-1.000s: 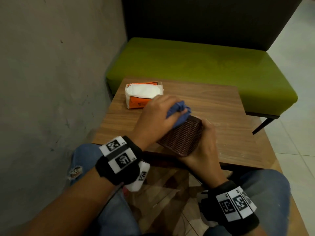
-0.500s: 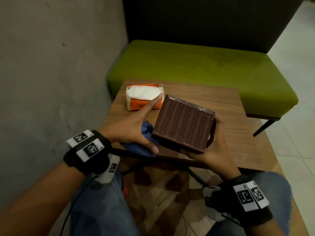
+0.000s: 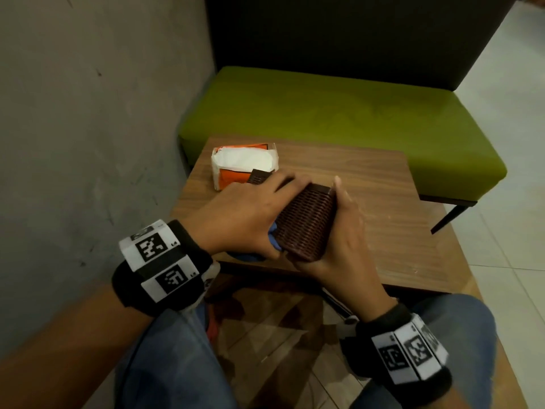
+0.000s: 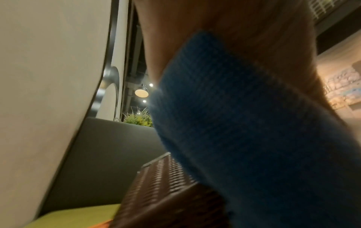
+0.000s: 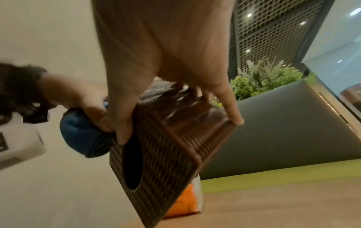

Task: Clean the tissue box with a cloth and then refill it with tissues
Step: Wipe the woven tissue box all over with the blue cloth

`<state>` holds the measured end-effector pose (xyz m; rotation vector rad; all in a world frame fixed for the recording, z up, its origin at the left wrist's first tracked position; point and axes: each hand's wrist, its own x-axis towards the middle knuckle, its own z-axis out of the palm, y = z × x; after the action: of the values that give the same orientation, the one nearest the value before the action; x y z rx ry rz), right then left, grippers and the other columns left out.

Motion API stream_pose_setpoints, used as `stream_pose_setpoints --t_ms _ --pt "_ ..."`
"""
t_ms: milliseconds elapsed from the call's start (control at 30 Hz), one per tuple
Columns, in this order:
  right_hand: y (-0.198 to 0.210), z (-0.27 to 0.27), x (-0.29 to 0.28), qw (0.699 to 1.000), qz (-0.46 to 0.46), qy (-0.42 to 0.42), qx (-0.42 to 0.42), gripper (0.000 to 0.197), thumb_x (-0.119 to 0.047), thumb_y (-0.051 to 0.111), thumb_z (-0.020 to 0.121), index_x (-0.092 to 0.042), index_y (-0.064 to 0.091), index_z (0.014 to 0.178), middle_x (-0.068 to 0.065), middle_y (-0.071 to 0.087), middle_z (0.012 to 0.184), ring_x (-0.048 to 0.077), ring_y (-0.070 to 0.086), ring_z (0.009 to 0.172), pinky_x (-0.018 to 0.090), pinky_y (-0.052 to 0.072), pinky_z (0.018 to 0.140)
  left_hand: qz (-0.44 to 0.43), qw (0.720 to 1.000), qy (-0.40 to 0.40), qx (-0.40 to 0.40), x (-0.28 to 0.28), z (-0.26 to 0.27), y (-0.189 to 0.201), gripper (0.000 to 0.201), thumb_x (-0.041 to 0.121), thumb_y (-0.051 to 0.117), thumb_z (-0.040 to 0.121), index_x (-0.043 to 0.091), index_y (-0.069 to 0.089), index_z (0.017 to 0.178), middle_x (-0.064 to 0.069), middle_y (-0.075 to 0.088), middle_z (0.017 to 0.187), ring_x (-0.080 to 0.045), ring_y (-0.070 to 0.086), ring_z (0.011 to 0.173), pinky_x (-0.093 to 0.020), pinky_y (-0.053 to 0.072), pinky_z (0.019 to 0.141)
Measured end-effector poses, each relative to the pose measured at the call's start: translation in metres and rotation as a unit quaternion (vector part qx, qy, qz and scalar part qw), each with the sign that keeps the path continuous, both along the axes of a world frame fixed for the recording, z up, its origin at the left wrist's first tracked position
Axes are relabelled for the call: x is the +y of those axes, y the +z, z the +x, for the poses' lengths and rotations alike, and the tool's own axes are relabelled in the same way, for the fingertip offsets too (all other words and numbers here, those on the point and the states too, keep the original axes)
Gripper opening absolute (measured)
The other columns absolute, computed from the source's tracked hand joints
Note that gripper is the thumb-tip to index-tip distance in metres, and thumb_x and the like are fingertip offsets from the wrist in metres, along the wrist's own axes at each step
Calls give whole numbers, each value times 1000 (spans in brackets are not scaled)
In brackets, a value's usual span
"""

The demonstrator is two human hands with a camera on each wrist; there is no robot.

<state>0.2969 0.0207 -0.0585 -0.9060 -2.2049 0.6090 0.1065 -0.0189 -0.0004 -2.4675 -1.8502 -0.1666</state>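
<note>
The brown woven tissue box (image 3: 306,225) is held tilted on edge above the near part of the wooden table (image 3: 383,187). My right hand (image 3: 345,231) grips it from the right and from below; the right wrist view shows the box (image 5: 166,154) with its oval slot facing down. My left hand (image 3: 250,211) lies over the box's left face and holds a bunched blue cloth (image 3: 272,240) against it. The cloth (image 4: 244,138) fills the left wrist view, and the bunch (image 5: 82,135) shows pinched under the left thumb. An opened orange tissue pack (image 3: 244,163) with white tissues lies at the table's far left.
A green bench seat (image 3: 324,113) with a dark backrest stands beyond the table. A grey wall (image 3: 88,128) runs close along the left. My knees in blue jeans (image 3: 177,364) sit below the table's near edge. Pale floor tiles lie to the right.
The box has turned from broad face up to standing on edge. My left hand with the cloth has moved from the box's near-left side up over its left face.
</note>
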Motion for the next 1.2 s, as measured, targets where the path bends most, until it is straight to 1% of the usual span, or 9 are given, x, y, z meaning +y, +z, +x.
stream_pose_setpoints --t_ms 133,233,300,400,500,567,867,1000,1200 --pt "-6 2 5 996 -15 -30 82 100 -59 72 58 -12 32 137 -8 35 124 8 39 116 10 31 98 -38 968 -39 -243 0 -13 7 98 44 80 65 30 24 144 5 37 143 -11 47 123 -33 46 98" --pt "-10 10 4 995 -30 -30 95 98 -58 73 57 -27 26 136 -7 35 128 13 42 120 10 34 100 133 819 73 -553 -2 -21 9 31 30 70 81 24 56 108 0 63 110 -6 60 104 -29 48 90" --pt "-17 6 3 993 -43 -11 110 96 -57 78 58 -29 26 133 -1 40 130 19 46 121 28 44 101 232 743 158 -607 0 -6 10 2 29 57 92 31 56 92 0 64 96 -10 62 94 -33 49 84" --pt "-25 -7 1 986 -73 -3 149 99 -48 86 60 -20 31 138 6 44 134 26 48 125 45 45 101 200 790 133 -564 4 42 10 11 35 57 90 26 56 98 0 61 100 -15 59 97 -27 46 88" --pt "-17 -11 0 990 -36 2 138 85 -40 82 68 -21 38 138 1 46 137 15 46 127 30 38 107 187 930 86 -304 -1 74 0 38 54 60 81 27 59 108 -1 54 107 -20 50 98 -35 43 82" --pt "-12 -8 1 988 5 19 150 73 -31 80 71 -31 40 133 -13 48 128 3 48 120 22 41 101 189 964 55 -179 -3 72 -7 35 51 60 81 30 60 109 2 53 112 -20 47 99 -41 41 79" --pt "-26 -5 -7 987 -17 -3 161 95 -49 83 64 -15 32 136 3 43 130 24 50 119 44 46 97 192 908 73 -366 2 47 -5 17 31 62 85 15 66 91 0 61 90 -23 53 87 -41 43 77" --pt "-22 3 -11 986 -33 -17 162 97 -41 86 60 -33 26 136 -14 42 127 6 48 120 36 46 101 210 894 155 -364 17 2 -13 16 25 64 83 9 65 86 -7 63 88 -25 56 86 -37 42 76" --pt "-27 10 -5 994 -3 3 106 92 -47 83 66 -7 36 134 9 47 126 27 50 118 47 45 96 166 840 285 -430 33 -42 -27 14 17 61 88 6 59 81 -5 57 73 -29 60 82 -36 45 69"
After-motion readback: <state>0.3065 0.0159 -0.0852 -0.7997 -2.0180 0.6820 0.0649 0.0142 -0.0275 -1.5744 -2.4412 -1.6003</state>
